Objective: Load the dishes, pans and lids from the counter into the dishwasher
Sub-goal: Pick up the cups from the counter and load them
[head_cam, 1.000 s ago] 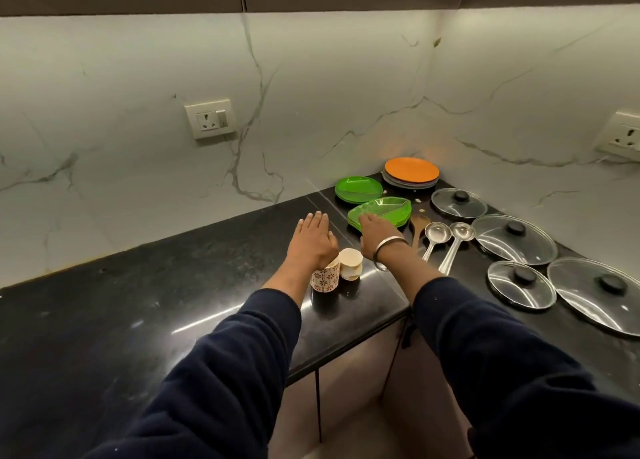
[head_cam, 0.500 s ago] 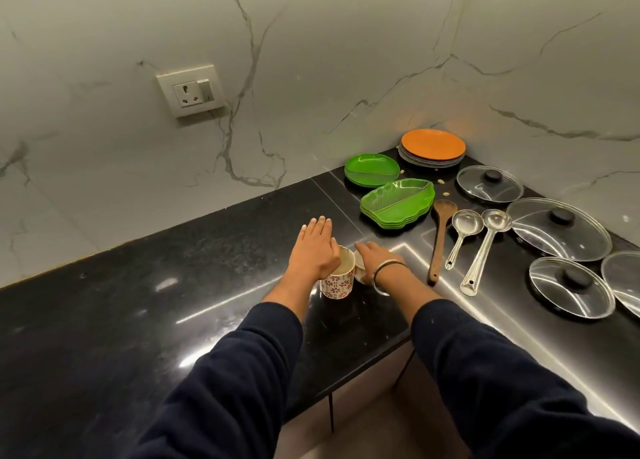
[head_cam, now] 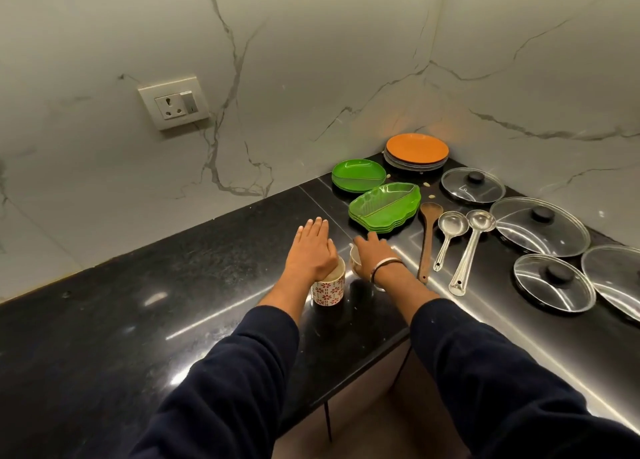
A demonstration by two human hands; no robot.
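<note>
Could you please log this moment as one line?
left hand on patterned cup | right hand on white cup | lids untouched

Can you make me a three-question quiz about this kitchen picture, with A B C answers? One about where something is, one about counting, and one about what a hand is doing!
1. Where does the orange plate sit?
A. On a stack in the corner of the counter
B. Under the metal ladles
C. Beside the wall socket

2. How many glass lids show?
A. Two
B. Four
C. Six

3. What is the left hand doing?
A. Lifting a lid
B. Resting over the patterned cup
C. Hanging by the person's side

Answers:
1 A, it tops grey plates where the two walls meet.
2 B, four knobbed lids lie at the right, the nearest cut off by the edge.
3 B, its palm covers the cup's rim, fingers straight.
</note>
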